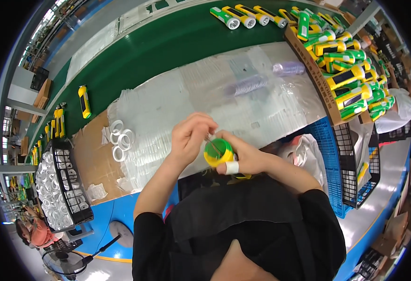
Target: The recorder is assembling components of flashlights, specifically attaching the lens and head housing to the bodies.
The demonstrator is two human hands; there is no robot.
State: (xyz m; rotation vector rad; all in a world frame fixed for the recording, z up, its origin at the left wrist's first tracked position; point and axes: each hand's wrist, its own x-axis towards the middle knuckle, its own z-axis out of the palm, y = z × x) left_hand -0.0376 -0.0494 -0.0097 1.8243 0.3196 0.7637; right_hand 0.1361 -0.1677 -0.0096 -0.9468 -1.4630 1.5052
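Near my chest, my right hand is wrapped round a green and yellow flashlight, whose round green end faces up. A white band circles that hand's thumb. My left hand is closed in a pinch just above the flashlight, at its left. Between those fingers is a thin metallic piece that slants down to the flashlight's end; its exact kind is too small to make out. Several white rings lie on the work surface to the left.
Beneath my hands, clear plastic sheeting covers the table. Clear lens stacks lie farther off. A cardboard box of flashlights stands right, a black crate of white rings left. Beyond runs a green belt with flashlights.
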